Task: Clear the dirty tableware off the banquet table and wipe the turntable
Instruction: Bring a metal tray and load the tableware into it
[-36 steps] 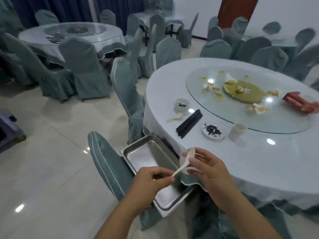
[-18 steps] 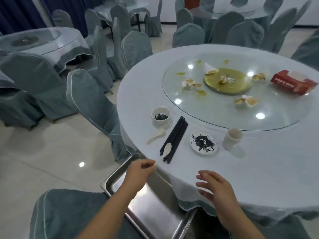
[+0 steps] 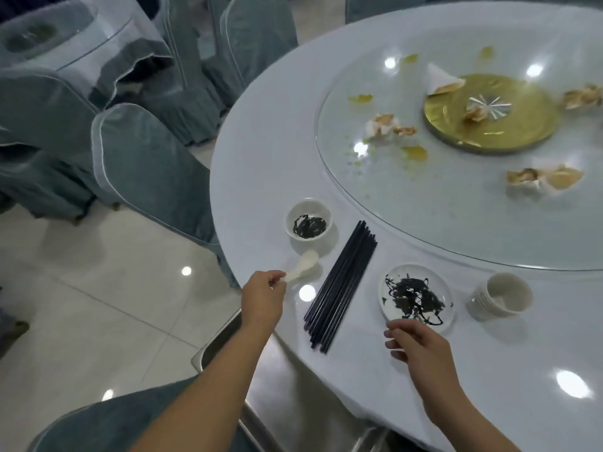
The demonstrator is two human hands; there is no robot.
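Left hand (image 3: 265,293) now out over the table edge, thumb and fingertips pinched on the handle of a white spoon (image 3: 301,270) lying beside the small bowl (image 3: 308,222); half a second ago this hand hovered above the metal tray (image 3: 218,349) with nothing gripped, and a second ago both hands worked another spoon over that tray. Right hand (image 3: 412,349) forward from its earlier spot near the table edge, fingers loosely curled and holding nothing, tips just short of the near rim of the stained plate (image 3: 416,295). Bundle of black chopsticks (image 3: 341,282) between spoon and plate, untouched. Stack of cups (image 3: 501,296) to the right of the plate, also untouched. Tray low at the table's edge, on a covered chair (image 3: 107,422). Glass turntable (image 3: 456,207) beyond, littered with crumpled napkins (image 3: 541,181) and yellow smears, not yet wiped. Reading: one item probably delivered, the next pickup begun; spoon likely bound for the tray, plate probably the right hand's target. Clearing at an early stage, wiping still ahead.
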